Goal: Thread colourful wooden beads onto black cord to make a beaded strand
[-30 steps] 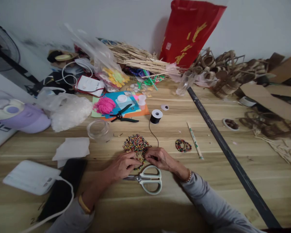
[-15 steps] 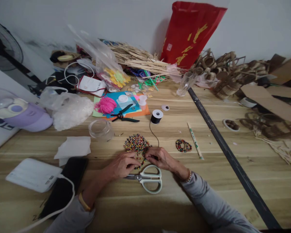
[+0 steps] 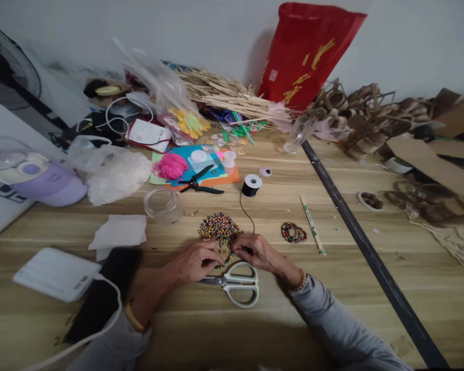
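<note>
A heap of small multicoloured beads (image 3: 218,225) lies on the wooden table, just beyond my hands. My left hand (image 3: 195,262) pinches a short string of beads (image 3: 227,260) at the heap's near edge. Across from it, the fingertips of my right hand (image 3: 258,252) are closed on thin black cord; the exact grip is partly hidden. The cord (image 3: 246,210) runs from a black spool with a white top (image 3: 252,185) down to my right hand. Scissors with pale handles (image 3: 242,296) lie below the hands, their blades pointing left beneath my left hand.
Beaded bracelets (image 3: 294,233) and a wrapped stick (image 3: 313,225) lie to the right. Left are a clear round container (image 3: 163,206), a black phone (image 3: 104,293) and a white power bank (image 3: 56,273) with its cable. Pruners (image 3: 196,184) rest on coloured paper beyond.
The view has shifted slightly, so the table's things sit a little further right. Both hands keep nearly the same place and pose at the beads.
</note>
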The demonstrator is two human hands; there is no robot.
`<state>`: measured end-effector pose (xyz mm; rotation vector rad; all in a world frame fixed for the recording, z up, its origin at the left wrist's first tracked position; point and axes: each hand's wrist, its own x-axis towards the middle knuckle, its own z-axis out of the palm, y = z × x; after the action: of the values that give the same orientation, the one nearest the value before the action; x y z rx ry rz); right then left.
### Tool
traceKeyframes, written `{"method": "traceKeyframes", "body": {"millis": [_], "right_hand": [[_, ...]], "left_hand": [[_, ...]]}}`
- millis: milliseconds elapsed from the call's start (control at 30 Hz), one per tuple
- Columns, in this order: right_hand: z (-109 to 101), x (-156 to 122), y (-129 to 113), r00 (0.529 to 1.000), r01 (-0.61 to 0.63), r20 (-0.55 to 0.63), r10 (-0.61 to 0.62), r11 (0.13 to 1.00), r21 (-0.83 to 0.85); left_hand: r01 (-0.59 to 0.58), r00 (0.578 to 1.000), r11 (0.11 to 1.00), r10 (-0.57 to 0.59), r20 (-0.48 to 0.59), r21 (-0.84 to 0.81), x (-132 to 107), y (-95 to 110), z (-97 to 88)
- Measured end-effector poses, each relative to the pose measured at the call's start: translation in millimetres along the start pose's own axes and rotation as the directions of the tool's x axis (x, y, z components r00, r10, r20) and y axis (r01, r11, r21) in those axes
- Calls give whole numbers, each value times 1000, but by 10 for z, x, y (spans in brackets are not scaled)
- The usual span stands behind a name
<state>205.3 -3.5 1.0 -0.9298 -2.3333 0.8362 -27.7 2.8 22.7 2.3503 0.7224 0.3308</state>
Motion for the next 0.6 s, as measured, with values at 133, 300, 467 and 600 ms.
{"method": "traceKeyframes", "body": {"millis": [133, 300, 467, 600], "right_hand": [[6, -2, 4, 1000, -13, 5, 13, 1000, 3], [5, 2, -3, 1000, -6, -1, 6, 1000, 12], [-11, 8, -18, 1000, -4, -8, 4, 1000, 5], [-10, 9, -17, 1000, -4, -6, 4, 1000, 11]], "left_hand": [[15, 1000, 1000, -15, 6, -18, 2, 27, -25], [25, 1000, 1000, -25, 14, 2, 3, 32, -22], [23, 1000, 1000, -23, 14, 4, -7, 18, -18], [25, 1000, 1000, -25, 0, -14, -18, 11, -37]]}}
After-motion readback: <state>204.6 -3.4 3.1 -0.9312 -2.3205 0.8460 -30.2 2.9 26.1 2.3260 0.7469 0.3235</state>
